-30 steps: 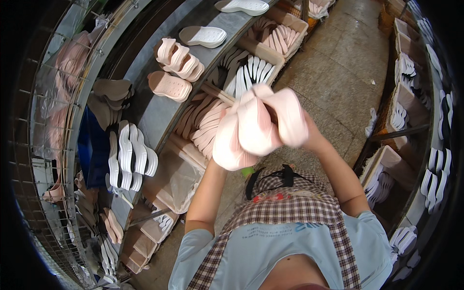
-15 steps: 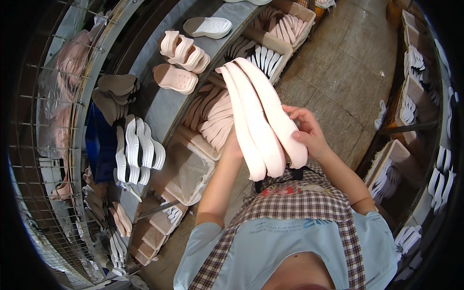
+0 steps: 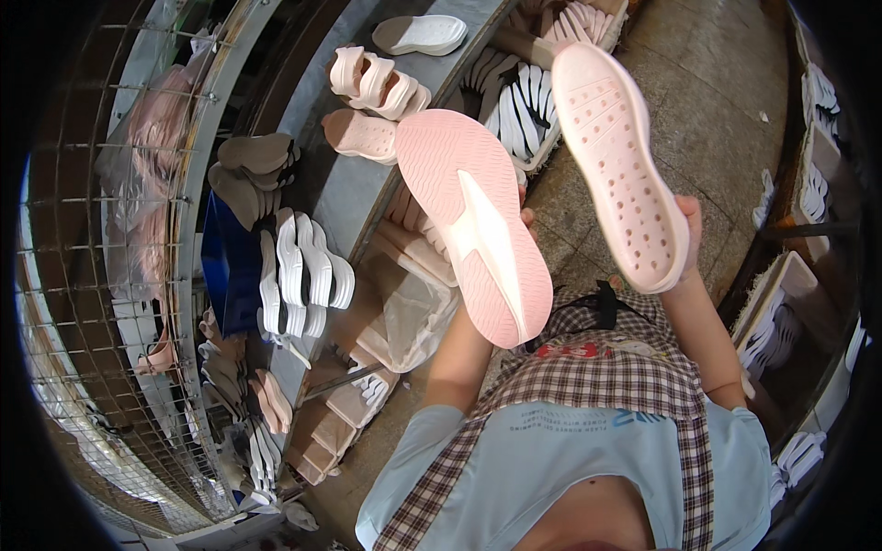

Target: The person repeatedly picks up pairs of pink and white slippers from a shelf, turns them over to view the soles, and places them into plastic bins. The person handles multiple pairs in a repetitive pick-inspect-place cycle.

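A pink shoe sole (image 3: pixel 434 151) is held up by my left hand (image 3: pixel 526 218), its ribbed tread with a white middle turned toward me. The sole hides most of that hand; only fingertips show along its right edge. My right hand (image 3: pixel 689 234) grips another pink shoe sole (image 3: pixel 614 156) near its heel. That one shows its hollow inner side, dotted with small holes. The two soles are apart, with their toes pointing away from me. Whether further soles lie behind the left one cannot be seen.
On the grey bench (image 3: pixel 317 197) at left lie pink soles (image 3: pixel 367 83), a white sole (image 3: pixel 420 35) and a bunch of white soles (image 3: pixel 303 271). Crates of soles (image 3: pixel 524 110) stand beyond it. A wire mesh (image 3: pixel 87 303) edges the left; a crate (image 3: pixel 776 312) stands right.
The soles, held together edge-on before, are now separated, one in each hand. The left one shows its tread, the right one its inner side. My right hand has moved right.
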`<action>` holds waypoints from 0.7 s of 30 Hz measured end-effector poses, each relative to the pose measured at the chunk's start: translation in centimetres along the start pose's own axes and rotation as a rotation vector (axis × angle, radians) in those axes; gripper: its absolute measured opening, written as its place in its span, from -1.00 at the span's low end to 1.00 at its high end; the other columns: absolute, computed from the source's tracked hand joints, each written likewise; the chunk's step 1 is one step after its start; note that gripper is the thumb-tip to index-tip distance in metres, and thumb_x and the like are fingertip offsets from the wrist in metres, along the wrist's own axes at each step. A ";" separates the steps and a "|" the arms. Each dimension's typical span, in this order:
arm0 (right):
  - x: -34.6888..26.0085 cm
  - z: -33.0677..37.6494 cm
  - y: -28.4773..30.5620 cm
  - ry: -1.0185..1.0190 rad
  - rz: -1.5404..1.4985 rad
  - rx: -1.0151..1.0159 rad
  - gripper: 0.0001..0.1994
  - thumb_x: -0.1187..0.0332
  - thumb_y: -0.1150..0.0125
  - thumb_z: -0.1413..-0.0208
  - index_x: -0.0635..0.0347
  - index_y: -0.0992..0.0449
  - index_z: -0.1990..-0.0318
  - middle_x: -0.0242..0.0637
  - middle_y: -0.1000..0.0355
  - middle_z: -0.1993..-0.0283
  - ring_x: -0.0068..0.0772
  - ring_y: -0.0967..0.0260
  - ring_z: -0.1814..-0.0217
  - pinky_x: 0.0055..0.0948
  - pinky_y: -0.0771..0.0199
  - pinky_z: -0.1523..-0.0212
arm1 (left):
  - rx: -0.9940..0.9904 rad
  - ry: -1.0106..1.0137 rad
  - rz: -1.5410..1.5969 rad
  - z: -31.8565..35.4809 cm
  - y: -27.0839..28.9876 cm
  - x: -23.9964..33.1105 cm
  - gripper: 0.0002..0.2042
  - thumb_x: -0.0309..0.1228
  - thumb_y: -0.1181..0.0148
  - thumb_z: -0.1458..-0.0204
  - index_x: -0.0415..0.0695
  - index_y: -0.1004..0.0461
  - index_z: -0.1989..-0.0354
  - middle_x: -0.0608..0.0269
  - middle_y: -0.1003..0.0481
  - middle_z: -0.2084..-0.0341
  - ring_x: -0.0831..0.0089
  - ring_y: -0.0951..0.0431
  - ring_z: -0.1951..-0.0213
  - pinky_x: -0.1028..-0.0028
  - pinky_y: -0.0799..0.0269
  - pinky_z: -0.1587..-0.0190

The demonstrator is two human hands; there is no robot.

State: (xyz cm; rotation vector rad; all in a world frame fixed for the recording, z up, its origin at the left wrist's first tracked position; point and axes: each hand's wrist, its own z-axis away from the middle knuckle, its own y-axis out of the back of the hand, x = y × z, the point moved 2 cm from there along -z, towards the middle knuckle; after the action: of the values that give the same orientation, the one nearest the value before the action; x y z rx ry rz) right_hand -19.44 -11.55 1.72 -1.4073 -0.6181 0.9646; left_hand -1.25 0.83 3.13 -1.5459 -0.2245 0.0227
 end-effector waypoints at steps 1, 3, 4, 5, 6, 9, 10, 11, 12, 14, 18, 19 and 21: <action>0.4 0.0 0.2 -0.019 0.032 -0.014 -0.32 0.07 0.02 0.11 0.33 -0.22 -0.18 0.05 -0.40 0.07 -0.20 -0.51 0.20 -0.37 -0.65 0.25 | 0.033 -0.061 -0.064 -0.2 0.4 -0.3 -0.44 -0.14 -0.06 -0.10 -0.07 -0.11 -0.24 0.06 -0.33 0.04 0.19 -0.40 0.15 0.30 -0.48 0.19; 1.5 -0.4 0.8 0.056 0.282 -0.018 -0.26 0.16 -0.06 0.19 0.30 -0.17 -0.23 0.02 -0.30 -0.08 -0.17 -0.40 0.00 -0.32 -0.54 0.05 | 0.333 -0.110 -0.523 -1.5 1.7 0.3 -0.52 -0.24 -0.02 -0.14 -0.22 -0.17 -0.17 -0.02 -0.39 0.08 0.26 -0.49 0.16 0.41 -0.56 0.22; 2.1 -0.4 1.2 0.075 0.407 0.047 -0.24 0.19 -0.09 0.22 0.31 -0.14 -0.24 0.01 -0.27 -0.12 -0.15 -0.35 -0.06 -0.30 -0.48 -0.03 | 0.493 -0.084 -0.737 -2.0 2.2 0.4 -0.56 -0.28 0.00 -0.15 -0.30 -0.20 -0.13 -0.07 -0.42 0.10 0.29 -0.54 0.17 0.47 -0.59 0.24; 2.8 -0.5 1.6 0.117 0.500 0.072 -0.23 0.22 -0.09 0.23 0.31 -0.13 -0.25 0.00 -0.25 -0.15 -0.14 -0.33 -0.09 -0.27 -0.44 -0.07 | 0.486 -0.077 -0.870 -2.4 2.4 0.3 -0.57 -0.29 -0.01 -0.15 -0.32 -0.21 -0.11 -0.06 -0.43 0.13 0.34 -0.54 0.19 0.50 -0.59 0.24; 3.1 -0.4 2.0 0.149 0.603 0.086 -0.22 0.25 -0.08 0.24 0.32 -0.11 -0.26 0.00 -0.22 -0.17 -0.12 -0.30 -0.12 -0.25 -0.39 -0.11 | 0.476 -0.090 -0.998 -2.7 2.4 0.3 -0.58 -0.30 -0.02 -0.14 -0.33 -0.23 -0.09 -0.06 -0.45 0.17 0.38 -0.55 0.20 0.53 -0.59 0.25; 3.4 -0.7 3.6 -0.010 0.192 0.028 -0.24 0.20 -0.01 0.21 0.33 -0.12 -0.25 0.05 -0.21 -0.18 -0.06 -0.31 -0.11 -0.19 -0.39 -0.12 | 0.353 -0.080 -0.523 -2.4 1.8 -0.1 -0.51 -0.32 -0.11 -0.06 -0.30 -0.18 -0.12 -0.07 -0.37 0.12 0.24 -0.54 0.29 0.39 -0.61 0.38; 3.6 -0.7 3.9 -0.051 0.009 -0.047 -0.25 0.18 0.01 0.20 0.34 -0.12 -0.25 0.07 -0.20 -0.19 -0.05 -0.32 -0.11 -0.18 -0.40 -0.11 | 0.047 -0.095 -0.440 -1.9 0.8 -0.1 -0.50 -0.31 -0.12 -0.06 -0.28 -0.18 -0.12 -0.07 -0.35 0.12 0.20 -0.52 0.28 0.35 -0.60 0.39; 3.8 -0.5 4.4 -0.090 -0.042 0.013 -0.31 0.06 0.04 0.08 0.32 -0.20 -0.20 0.08 -0.33 -0.06 -0.07 -0.45 0.05 -0.15 -0.57 0.09 | -0.045 -0.098 -0.268 -1.7 0.3 -0.2 -0.50 -0.26 -0.10 -0.07 -0.29 -0.18 -0.10 -0.07 -0.29 0.14 0.21 -0.41 0.25 0.34 -0.53 0.31; 3.7 -0.6 4.6 -0.063 -0.079 -0.036 -0.29 -0.04 -0.03 0.03 0.31 -0.20 -0.20 0.08 -0.36 -0.03 -0.11 -0.45 0.05 -0.19 -0.59 0.12 | 0.059 -0.075 -0.203 -1.2 0.1 0.0 -0.41 -0.10 -0.04 -0.07 -0.21 -0.11 -0.19 0.04 -0.26 0.12 0.39 -0.28 0.34 0.41 -0.39 0.34; 3.5 -0.7 4.8 -0.052 -0.093 -0.148 -0.22 -0.10 -0.14 0.06 0.30 -0.19 -0.20 0.06 -0.34 -0.07 -0.12 -0.43 0.00 -0.19 -0.58 0.10 | 0.128 -0.022 -0.019 -0.9 -0.2 0.3 -0.37 -0.05 0.00 -0.08 -0.22 -0.10 -0.21 0.07 -0.28 0.16 0.44 -0.27 0.39 0.49 -0.33 0.41; 2.8 -0.4 5.2 -0.070 -0.163 -0.029 -0.27 0.11 0.09 0.18 0.39 -0.16 -0.20 0.11 -0.32 -0.07 -0.05 -0.44 0.03 -0.16 -0.58 0.09 | 0.024 0.007 0.012 -1.0 -0.1 0.8 -0.35 -0.01 0.02 -0.09 -0.22 -0.08 -0.23 0.11 -0.30 0.22 0.48 -0.27 0.42 0.55 -0.30 0.46; 2.7 -0.3 5.1 -0.076 -0.167 -0.055 -0.25 0.11 0.08 0.18 0.37 -0.14 -0.21 0.10 -0.30 -0.10 -0.04 -0.43 0.01 -0.16 -0.56 0.06 | 0.015 -0.003 0.018 -1.0 0.0 0.9 -0.35 -0.01 0.02 -0.09 -0.22 -0.09 -0.23 0.11 -0.30 0.23 0.48 -0.27 0.43 0.56 -0.29 0.47; 2.6 -0.3 5.0 -0.085 -0.169 -0.052 -0.25 0.11 0.08 0.19 0.36 -0.14 -0.22 0.10 -0.30 -0.10 -0.02 -0.42 -0.01 -0.14 -0.54 0.03 | 0.012 -0.005 0.027 -0.9 0.0 1.2 -0.35 0.00 0.02 -0.09 -0.21 -0.10 -0.23 0.13 -0.30 0.24 0.49 -0.26 0.44 0.56 -0.29 0.46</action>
State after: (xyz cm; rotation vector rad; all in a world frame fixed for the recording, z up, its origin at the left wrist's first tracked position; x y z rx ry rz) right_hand -18.79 -9.96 -3.68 -1.3410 -0.8176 0.8819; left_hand 0.06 0.09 3.25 -1.5373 -0.2070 0.0495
